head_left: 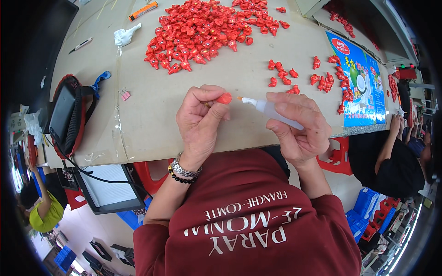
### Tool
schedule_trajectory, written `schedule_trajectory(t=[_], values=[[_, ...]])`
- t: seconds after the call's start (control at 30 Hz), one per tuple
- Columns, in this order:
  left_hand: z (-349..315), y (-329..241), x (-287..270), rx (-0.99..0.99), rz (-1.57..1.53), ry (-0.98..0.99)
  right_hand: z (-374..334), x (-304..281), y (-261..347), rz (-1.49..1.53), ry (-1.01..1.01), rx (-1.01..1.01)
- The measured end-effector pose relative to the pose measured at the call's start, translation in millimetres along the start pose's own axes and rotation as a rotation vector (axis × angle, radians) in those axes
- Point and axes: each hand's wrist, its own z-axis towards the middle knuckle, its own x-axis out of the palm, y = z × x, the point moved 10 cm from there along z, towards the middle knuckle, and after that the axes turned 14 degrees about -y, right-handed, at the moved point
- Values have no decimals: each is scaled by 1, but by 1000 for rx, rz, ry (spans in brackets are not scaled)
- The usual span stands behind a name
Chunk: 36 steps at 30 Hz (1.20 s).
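Note:
Between the thumb and fingers of my left hand (202, 115) is a small red plastic piece (224, 98), its rounded side turned to the right. My right hand (301, 124) grips a translucent white squeeze bottle (279, 113) with a narrow tip. That tip points left at the red piece, a short gap away from it. Both hands are above the table's near edge. Beyond them lies a big heap of similar red pieces (195, 32). A smaller group of red pieces (283, 73) sits to the right of the heap.
On the table (152, 110) lie an orange tube-like box (143, 11), a crumpled white item (127, 35), a pen-like tool (80, 45), a pink clip (125, 95) and a black-and-red bag (71, 115). More red pieces line a blue printed sheet (363, 92). Other people sit at both sides.

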Motion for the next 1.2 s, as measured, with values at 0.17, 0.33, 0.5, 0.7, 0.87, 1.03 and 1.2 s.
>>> schedule_trajectory(t=[0.17,0.33,0.5,0.7,0.87,1.03,1.2], values=[[0,0,-2,10,7,-12,-1,4,1,0,36,0],[-1,-2,-1,30,13,-9,-1,4,7,-14,48,-1],[-1,-3,0,32,39,-9,1,2,7,-24,-6,5],[-1,-4,-2,44,31,-27,0,2,7,-38,6,39],[-1,-6,-1,58,22,-24,-3,7,13,-35,79,-20],[-1,-6,-1,53,27,-30,-3,0,6,-18,1,43],[0,-3,-3,24,-2,-44,-10,-35,-59,276,-309,599]])
